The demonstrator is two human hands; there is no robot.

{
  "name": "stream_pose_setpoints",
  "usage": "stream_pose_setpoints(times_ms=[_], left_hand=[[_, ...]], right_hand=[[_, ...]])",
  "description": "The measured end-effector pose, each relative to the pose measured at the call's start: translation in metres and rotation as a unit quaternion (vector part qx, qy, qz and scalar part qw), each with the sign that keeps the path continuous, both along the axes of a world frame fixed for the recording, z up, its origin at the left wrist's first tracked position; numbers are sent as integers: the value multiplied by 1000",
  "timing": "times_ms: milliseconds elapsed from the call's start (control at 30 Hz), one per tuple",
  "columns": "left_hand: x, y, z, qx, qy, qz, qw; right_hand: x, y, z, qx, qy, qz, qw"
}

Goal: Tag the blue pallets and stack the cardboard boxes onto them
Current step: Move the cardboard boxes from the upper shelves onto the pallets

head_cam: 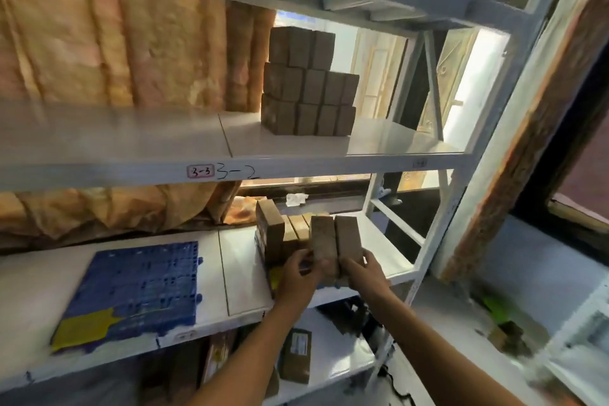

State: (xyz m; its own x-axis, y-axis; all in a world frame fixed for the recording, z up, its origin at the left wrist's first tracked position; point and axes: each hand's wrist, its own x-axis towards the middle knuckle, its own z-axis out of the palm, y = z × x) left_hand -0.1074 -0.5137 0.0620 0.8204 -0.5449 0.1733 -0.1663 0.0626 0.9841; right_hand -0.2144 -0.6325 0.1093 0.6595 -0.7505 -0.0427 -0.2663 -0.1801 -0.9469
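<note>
A blue pallet (pixel 138 287) with a yellow tag (pixel 84 328) on its near corner lies on the left of the middle shelf (pixel 242 273). To its right stands a cluster of small cardboard boxes (pixel 280 234). My left hand (pixel 300 273) grips one upright box (pixel 324 242) and my right hand (pixel 361 269) grips the box beside it (pixel 347 237), both at the front of that cluster. A bit of yellow shows under the boxes near my left hand. A neat stack of cardboard boxes (pixel 308 82) sits on the upper shelf.
White metal shelving with uprights and a diagonal brace (pixel 435 86) stands on the right. The shelf edge bears a label "3-3" (pixel 200 171). An orange curtain (pixel 115 36) hangs behind. Packages (pixel 296 356) lie on the lowest shelf.
</note>
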Motion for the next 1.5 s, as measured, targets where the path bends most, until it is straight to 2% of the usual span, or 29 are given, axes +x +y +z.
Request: stream_pose_setpoints(times_ms=[333,533,767,900,967,1033,1100,1133,1167,1233,1267,1367,1500], left_hand=[[82,-95,-14,89,47,23,995],[124,-134,-13,116,39,103,987],[165,-157,-9,233,25,163,959],[175,-164,-9,370,-42,126,920],[177,-161,-8,378,-109,126,911],[180,-153,-2,332,-201,205,898],[193,-139,1,308,-249,324,859],[200,-132,0,309,-221,365,850],[206,-126,-1,320,-151,372,858],[215,-121,-8,356,-13,325,876],[217,-120,-13,368,11,298,881],[215,-131,-18,354,-17,287,890],[210,-158,-13,351,13,260,900]], right_hand=[[99,-108,-30,62,40,-8,997],[162,-154,-30,42,59,41,997],[224,-184,-34,-7,88,107,990],[235,-202,-48,-42,142,148,978],[235,-210,-53,-41,153,153,976],[235,-219,-57,-41,148,158,975],[235,-224,-59,-41,140,167,975],[235,-227,-59,-41,138,170,975],[235,-228,-59,-41,139,172,974],[235,-230,-59,-39,144,173,974],[236,-229,-59,-37,145,175,973],[238,-227,-58,-34,142,185,972],[242,-222,-57,-33,139,181,973]])
